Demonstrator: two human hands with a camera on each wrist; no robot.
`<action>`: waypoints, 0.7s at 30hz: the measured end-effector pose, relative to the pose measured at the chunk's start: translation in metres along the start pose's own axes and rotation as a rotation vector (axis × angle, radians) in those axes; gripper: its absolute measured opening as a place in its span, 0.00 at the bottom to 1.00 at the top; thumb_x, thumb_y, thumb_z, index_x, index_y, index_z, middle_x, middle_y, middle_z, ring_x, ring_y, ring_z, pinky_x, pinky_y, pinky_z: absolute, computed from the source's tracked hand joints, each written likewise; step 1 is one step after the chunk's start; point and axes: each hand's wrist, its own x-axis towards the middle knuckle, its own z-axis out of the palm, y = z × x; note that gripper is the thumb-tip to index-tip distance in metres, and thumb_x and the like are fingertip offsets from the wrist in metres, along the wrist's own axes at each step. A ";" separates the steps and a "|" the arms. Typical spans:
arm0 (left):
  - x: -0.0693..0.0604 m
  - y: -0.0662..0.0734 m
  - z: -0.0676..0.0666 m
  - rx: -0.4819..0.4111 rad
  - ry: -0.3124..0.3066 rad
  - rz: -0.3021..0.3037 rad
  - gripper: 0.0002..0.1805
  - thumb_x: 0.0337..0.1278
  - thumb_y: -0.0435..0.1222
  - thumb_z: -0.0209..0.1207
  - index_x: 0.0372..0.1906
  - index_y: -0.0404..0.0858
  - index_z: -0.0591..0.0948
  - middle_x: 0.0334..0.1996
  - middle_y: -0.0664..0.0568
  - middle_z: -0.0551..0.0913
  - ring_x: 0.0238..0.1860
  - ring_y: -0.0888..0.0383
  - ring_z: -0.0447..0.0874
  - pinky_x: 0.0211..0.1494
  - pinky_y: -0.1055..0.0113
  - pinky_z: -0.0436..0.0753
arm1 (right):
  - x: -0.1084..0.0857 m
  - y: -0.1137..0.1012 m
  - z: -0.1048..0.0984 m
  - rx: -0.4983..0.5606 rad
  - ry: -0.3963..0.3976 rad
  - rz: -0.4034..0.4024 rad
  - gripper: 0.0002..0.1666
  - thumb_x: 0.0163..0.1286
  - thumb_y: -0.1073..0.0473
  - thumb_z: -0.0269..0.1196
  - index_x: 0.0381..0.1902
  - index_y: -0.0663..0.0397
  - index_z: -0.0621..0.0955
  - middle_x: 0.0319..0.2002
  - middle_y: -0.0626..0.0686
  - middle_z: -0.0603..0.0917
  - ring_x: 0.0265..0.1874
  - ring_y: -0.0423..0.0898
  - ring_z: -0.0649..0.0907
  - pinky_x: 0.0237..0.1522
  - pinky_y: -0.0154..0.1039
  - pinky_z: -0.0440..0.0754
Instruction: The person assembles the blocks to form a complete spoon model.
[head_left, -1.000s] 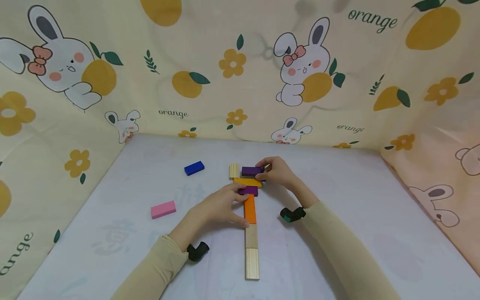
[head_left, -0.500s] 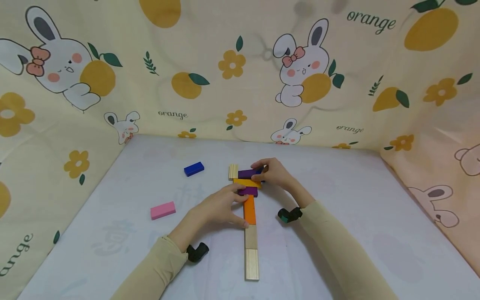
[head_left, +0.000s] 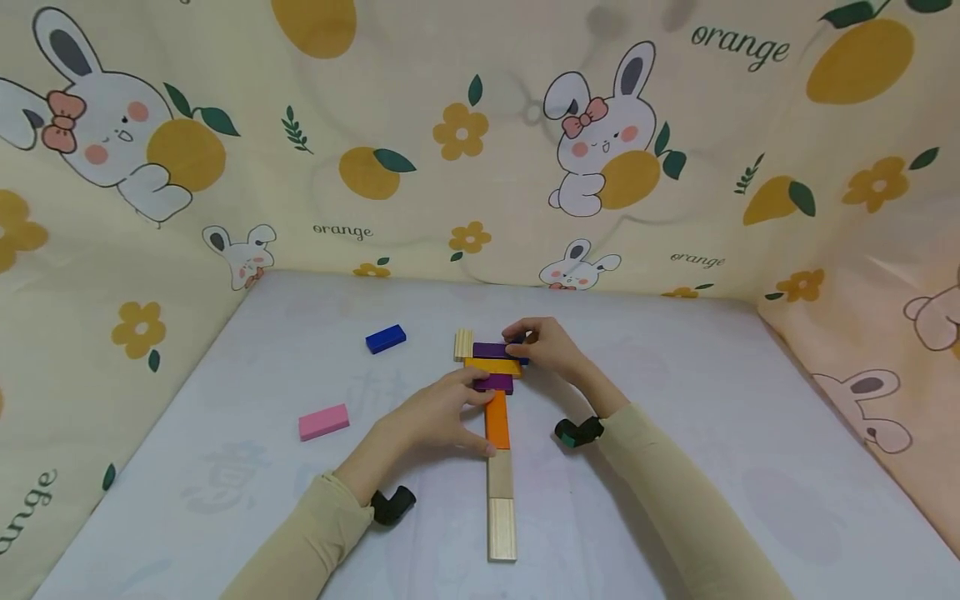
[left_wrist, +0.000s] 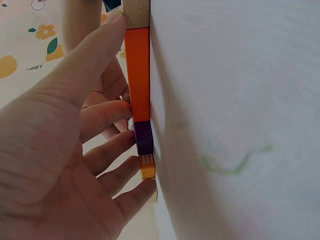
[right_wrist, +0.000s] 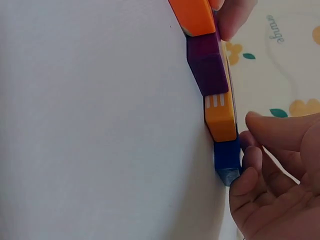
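A line of flat wooden blocks lies on the white table. Two plain wood blocks sit nearest, followed by an orange block, a crosswise purple block and a crosswise yellow block. My left hand rests along the line's left side, fingers spread, the thumb near the orange block's near end. Beyond the yellow block, my right hand pinches another purple block between thumb and fingers. Its left end meets a ribbed plain wood block. A blue block sits just past the yellow one, partly hidden by the fingers.
To the left lie a loose blue block and a pink block. A cloth printed with rabbits and oranges stands around the table's back and sides. Dark wrist cameras jut out below both wrists.
My right hand has slid the far purple block left until it meets the ribbed wood block, and it now lies straighter. My left hand stays in place on the line.
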 end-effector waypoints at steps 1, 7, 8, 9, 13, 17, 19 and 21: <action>0.000 0.000 0.000 -0.002 0.000 -0.002 0.48 0.39 0.65 0.70 0.68 0.47 0.75 0.74 0.50 0.60 0.73 0.51 0.54 0.70 0.52 0.61 | 0.000 0.000 0.000 0.004 0.001 -0.001 0.14 0.67 0.61 0.67 0.50 0.54 0.85 0.43 0.51 0.83 0.35 0.52 0.76 0.35 0.39 0.74; 0.000 0.000 0.000 -0.005 -0.002 -0.005 0.48 0.39 0.65 0.70 0.68 0.47 0.74 0.74 0.50 0.59 0.73 0.50 0.54 0.70 0.52 0.61 | 0.001 0.002 0.002 0.028 0.006 -0.026 0.13 0.67 0.65 0.65 0.49 0.56 0.85 0.43 0.51 0.84 0.35 0.52 0.76 0.36 0.39 0.76; 0.000 0.000 0.000 -0.003 -0.002 -0.004 0.48 0.39 0.65 0.70 0.68 0.47 0.74 0.74 0.50 0.59 0.73 0.50 0.54 0.70 0.52 0.62 | 0.001 0.002 0.002 0.030 0.006 -0.029 0.13 0.67 0.65 0.65 0.49 0.56 0.85 0.43 0.51 0.84 0.35 0.52 0.76 0.36 0.39 0.76; 0.000 0.000 0.000 0.000 -0.002 -0.005 0.48 0.39 0.65 0.70 0.68 0.47 0.74 0.74 0.50 0.59 0.73 0.50 0.54 0.70 0.52 0.62 | 0.001 0.003 0.002 0.033 0.004 -0.031 0.13 0.67 0.65 0.65 0.49 0.56 0.85 0.43 0.51 0.84 0.35 0.52 0.76 0.36 0.39 0.76; -0.001 0.001 0.000 0.003 -0.003 -0.007 0.48 0.39 0.65 0.70 0.68 0.47 0.74 0.74 0.50 0.60 0.73 0.50 0.54 0.70 0.51 0.62 | 0.002 0.005 0.002 0.039 -0.014 -0.041 0.13 0.66 0.65 0.66 0.49 0.55 0.85 0.43 0.50 0.84 0.35 0.52 0.76 0.36 0.39 0.76; -0.001 0.000 0.000 -0.001 -0.002 -0.007 0.48 0.39 0.65 0.70 0.68 0.47 0.75 0.74 0.50 0.60 0.73 0.50 0.54 0.70 0.52 0.62 | 0.003 0.005 0.002 0.040 -0.031 -0.040 0.14 0.65 0.64 0.67 0.49 0.55 0.85 0.44 0.50 0.84 0.35 0.53 0.76 0.36 0.40 0.76; -0.001 0.000 0.001 -0.003 0.000 -0.005 0.47 0.39 0.65 0.70 0.67 0.47 0.75 0.74 0.50 0.60 0.73 0.51 0.54 0.70 0.52 0.62 | 0.003 0.005 0.003 0.028 -0.035 -0.038 0.14 0.65 0.63 0.68 0.49 0.54 0.86 0.43 0.50 0.83 0.36 0.53 0.76 0.37 0.40 0.75; -0.001 -0.001 0.001 -0.004 0.001 -0.003 0.48 0.39 0.65 0.70 0.67 0.47 0.75 0.74 0.50 0.59 0.73 0.51 0.54 0.70 0.52 0.62 | 0.003 0.004 0.003 0.003 -0.037 -0.038 0.14 0.65 0.61 0.69 0.49 0.52 0.86 0.43 0.49 0.83 0.36 0.52 0.76 0.37 0.39 0.75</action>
